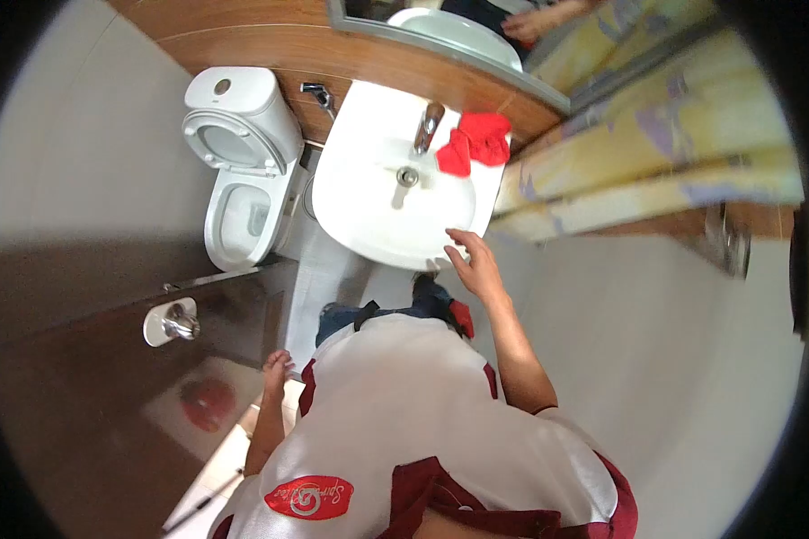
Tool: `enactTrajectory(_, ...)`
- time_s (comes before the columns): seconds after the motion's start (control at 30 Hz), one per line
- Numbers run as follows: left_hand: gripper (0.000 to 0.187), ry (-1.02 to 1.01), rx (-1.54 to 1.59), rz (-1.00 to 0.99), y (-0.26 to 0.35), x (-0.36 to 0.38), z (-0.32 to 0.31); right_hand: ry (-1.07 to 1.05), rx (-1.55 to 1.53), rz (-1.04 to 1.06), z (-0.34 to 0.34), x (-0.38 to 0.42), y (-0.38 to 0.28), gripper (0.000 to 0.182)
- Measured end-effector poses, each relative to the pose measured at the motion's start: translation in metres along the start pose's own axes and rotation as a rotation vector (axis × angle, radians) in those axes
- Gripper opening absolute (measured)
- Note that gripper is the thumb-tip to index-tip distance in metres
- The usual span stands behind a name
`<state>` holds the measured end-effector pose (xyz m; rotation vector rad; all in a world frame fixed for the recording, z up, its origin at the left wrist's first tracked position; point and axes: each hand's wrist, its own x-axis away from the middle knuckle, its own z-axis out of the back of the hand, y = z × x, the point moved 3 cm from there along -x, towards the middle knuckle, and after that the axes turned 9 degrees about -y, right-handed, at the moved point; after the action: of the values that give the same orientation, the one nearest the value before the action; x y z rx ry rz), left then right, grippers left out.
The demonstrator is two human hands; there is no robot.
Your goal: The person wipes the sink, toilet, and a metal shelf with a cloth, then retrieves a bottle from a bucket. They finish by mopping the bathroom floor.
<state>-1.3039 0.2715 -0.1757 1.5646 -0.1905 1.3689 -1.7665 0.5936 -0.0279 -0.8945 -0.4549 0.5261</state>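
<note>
By the front rim of the white washbasin [342, 193], my right hand [476, 265] reaches out with its fingers apart and nothing in them. My left hand [277, 366] hangs low at my side, near the brown door [90, 359], its fingers loosely bent and holding nothing. A bunched red cloth [484, 139] lies on the back right corner of the basin, beside the chrome tap [429, 128]. The drain [407, 176] shows in the middle of the bowl.
Left of the basin stands a toilet [243, 216] with its lid raised and a hand sprayer [317, 92] on the wall behind. A patterned curtain [656, 135] hangs at the right. Above the basin is a mirror [458, 36]. The door carries a metal knob [182, 322].
</note>
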Motion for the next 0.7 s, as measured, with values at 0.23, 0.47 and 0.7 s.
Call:
enactTrajectory(0.23, 0.038, 0.006, -0.074, -0.281, 0.072, 0.036, -0.146, 0.163, 0.730, 0.082, 0.067, -0.182, 0.030, 0.071)
enactTrajectory(0.47, 0.033, 0.111, 0.031, -0.317, 0.087, 0.076, -0.152, -0.046, 0.753, 0.061, 0.043, -0.209, 0.108, 0.069)
enactTrajectory(0.7, 0.029, -0.209, -0.142, -0.657, 0.214, 0.022, -0.194, 0.154, 0.787, -0.071, 0.067, -0.189, 0.082, 0.062)
